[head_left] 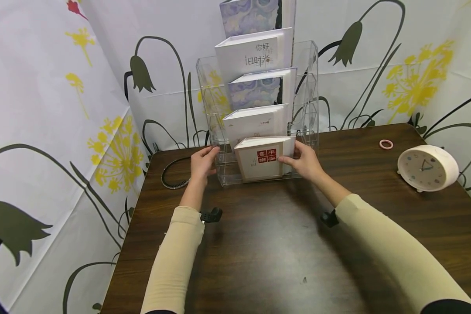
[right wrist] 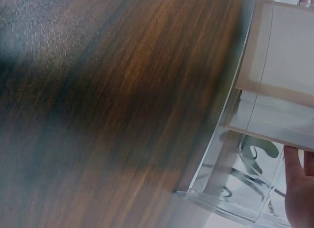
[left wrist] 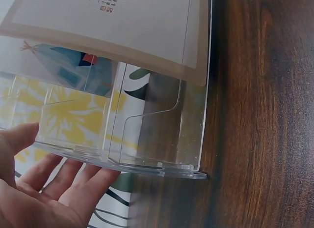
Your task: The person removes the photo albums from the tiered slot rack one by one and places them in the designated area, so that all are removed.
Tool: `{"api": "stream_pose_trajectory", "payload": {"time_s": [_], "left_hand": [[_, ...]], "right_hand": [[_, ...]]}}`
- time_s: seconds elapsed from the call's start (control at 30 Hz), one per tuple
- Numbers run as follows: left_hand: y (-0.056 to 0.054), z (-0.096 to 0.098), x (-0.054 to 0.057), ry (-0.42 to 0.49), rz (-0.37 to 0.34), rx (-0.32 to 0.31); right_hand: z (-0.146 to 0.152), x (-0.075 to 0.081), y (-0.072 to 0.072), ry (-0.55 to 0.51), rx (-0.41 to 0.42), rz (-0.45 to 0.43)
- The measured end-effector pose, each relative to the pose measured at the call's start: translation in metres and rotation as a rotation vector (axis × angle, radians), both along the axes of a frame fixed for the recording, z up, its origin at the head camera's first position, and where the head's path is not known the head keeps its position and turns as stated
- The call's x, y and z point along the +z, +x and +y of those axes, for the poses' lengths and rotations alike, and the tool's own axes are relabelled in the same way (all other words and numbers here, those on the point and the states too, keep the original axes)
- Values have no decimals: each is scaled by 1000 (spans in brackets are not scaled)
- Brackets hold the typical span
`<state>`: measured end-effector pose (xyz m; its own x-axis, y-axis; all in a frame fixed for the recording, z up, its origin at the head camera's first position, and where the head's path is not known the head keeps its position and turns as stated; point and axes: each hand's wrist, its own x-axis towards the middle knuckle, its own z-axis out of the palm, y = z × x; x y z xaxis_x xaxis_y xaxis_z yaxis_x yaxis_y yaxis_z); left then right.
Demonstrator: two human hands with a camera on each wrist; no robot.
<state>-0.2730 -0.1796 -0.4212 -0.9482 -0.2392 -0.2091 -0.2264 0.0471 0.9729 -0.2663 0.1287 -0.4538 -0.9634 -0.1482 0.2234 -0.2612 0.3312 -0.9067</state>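
A clear acrylic tiered rack [head_left: 313, 56] stands at the back of the table, holding several books one above another. In its lowest tier is a beige-edged white book [head_left: 247, 165] with a red block of characters on the cover, leaning back slightly. My right hand [head_left: 307, 163] grips this book by its right edge, thumb on the front cover and fingers behind. My left hand [head_left: 202, 165] holds the rack's left side; in the left wrist view its thumb [left wrist: 24, 135] is inside the side panel [left wrist: 142, 168] and its fingers outside.
Above sit a white book [head_left: 255, 120], a purple-blue patterned book [head_left: 255, 92], another white book [head_left: 245, 56] and a patterned one [head_left: 251, 17]. A dark cord [head_left: 165, 174] lies left. A round clock [head_left: 425, 168] and pink ring [head_left: 386, 144] are right. Patterned fabric [head_left: 161, 104] hangs behind.
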Motion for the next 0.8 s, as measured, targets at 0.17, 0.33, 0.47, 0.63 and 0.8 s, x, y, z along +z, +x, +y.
{"api": "stream_pose_trajectory", "payload": {"time_s": [0.17,0.33,0.47,0.63,0.8], "left_hand": [[0,0,2,7,-23,0],[0,-1,1,6,-27,5],[-1,0,0,1,-32,1],[-1,0,0,-10,-32,-11],[0,-1,-3,0,-31,-7]], "right_hand": [[-1,3,2,-7,11,50],[0,11,5,3,7,126],[4,21,13,-5,-4,174],[14,44,34,-76,-14,222],[39,44,48,-152,-35,170]]}}
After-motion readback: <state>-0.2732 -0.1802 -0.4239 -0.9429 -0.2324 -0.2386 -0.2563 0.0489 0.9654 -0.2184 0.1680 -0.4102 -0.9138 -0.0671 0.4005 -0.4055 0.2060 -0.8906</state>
